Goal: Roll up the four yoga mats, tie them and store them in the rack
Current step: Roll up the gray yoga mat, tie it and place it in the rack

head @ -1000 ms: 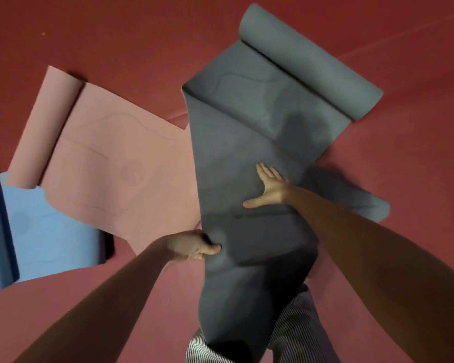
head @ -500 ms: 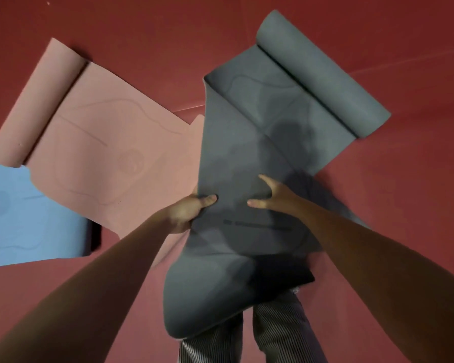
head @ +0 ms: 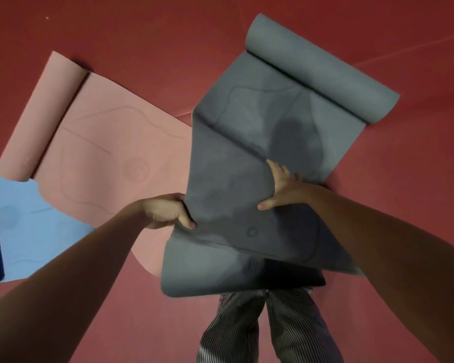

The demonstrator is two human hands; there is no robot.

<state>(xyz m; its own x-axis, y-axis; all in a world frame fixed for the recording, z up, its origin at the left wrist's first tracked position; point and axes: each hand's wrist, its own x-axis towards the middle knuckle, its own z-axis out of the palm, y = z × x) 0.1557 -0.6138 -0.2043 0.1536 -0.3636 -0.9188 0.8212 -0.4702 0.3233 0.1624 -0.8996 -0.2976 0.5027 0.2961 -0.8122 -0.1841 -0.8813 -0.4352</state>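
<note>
Grey mat (head: 233,158) runs from centre to upper right of frame on the red floor (head: 142,35), far end rolled and near end raised; left hand (head: 165,210) clamps its left edge with thumb on top, while right hand (head: 282,189) presses flat on it, fingers spread.

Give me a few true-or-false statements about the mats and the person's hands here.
1. The left hand grips the edge of the grey mat. True.
2. The grey mat is fully rolled up. False: only its far end is rolled; the rest is open.
3. The pink mat overlaps the light blue mat. True.
4. The right hand holds a strap. False: it rests on the grey mat with fingers spread; no strap shows.
</note>
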